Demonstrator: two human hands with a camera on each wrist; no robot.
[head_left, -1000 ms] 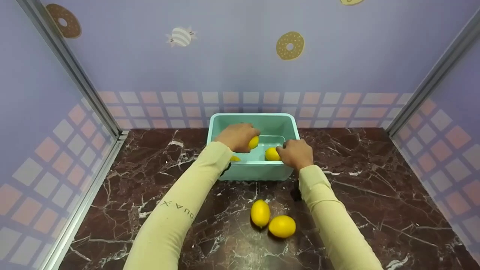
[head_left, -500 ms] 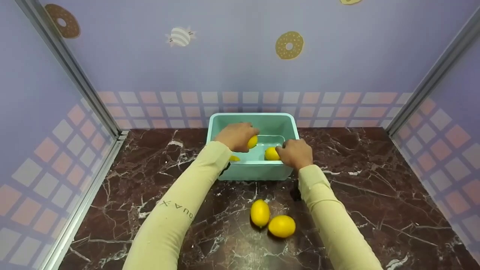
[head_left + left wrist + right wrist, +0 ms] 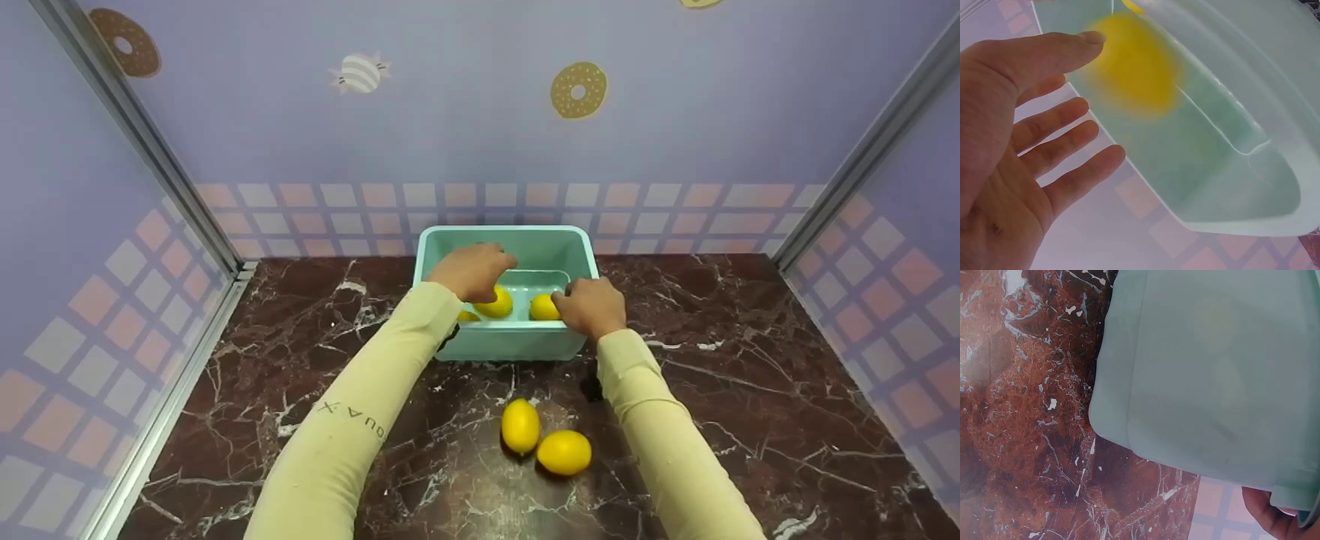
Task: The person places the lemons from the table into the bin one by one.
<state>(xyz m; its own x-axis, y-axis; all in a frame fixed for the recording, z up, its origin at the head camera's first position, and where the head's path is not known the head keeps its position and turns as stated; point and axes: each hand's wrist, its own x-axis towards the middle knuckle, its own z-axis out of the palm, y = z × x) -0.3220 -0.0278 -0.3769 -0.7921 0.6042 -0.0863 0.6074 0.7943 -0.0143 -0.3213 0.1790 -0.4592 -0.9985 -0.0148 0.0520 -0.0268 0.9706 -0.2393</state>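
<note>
Over the mint-green bin [image 3: 510, 343] my left hand [image 3: 474, 271] is spread with its fingers apart. Just off its fingertips, a blurred lemon [image 3: 1137, 67] is loose in the air or in the bin; in the head view this lemon [image 3: 495, 303] appears below the hand. Another lemon [image 3: 545, 307] lies inside at the front right, and part of a third lemon [image 3: 468, 316] shows at the front left. My right hand [image 3: 596, 307] grips the bin's rim at its front right corner. In the right wrist view only a few curled fingers [image 3: 1268, 512] show at the rim.
Two lemons lie on the dark marbled table [image 3: 735, 420] in front of the bin: one upright-pointing lemon [image 3: 520, 427] and one sideways lemon [image 3: 564, 453]. A patterned wall [image 3: 480, 150] stands close behind the bin, with side panels left and right.
My left hand has let go of its lemon, which has dropped lower toward the bin's floor. The right hand keeps its place on the rim.
</note>
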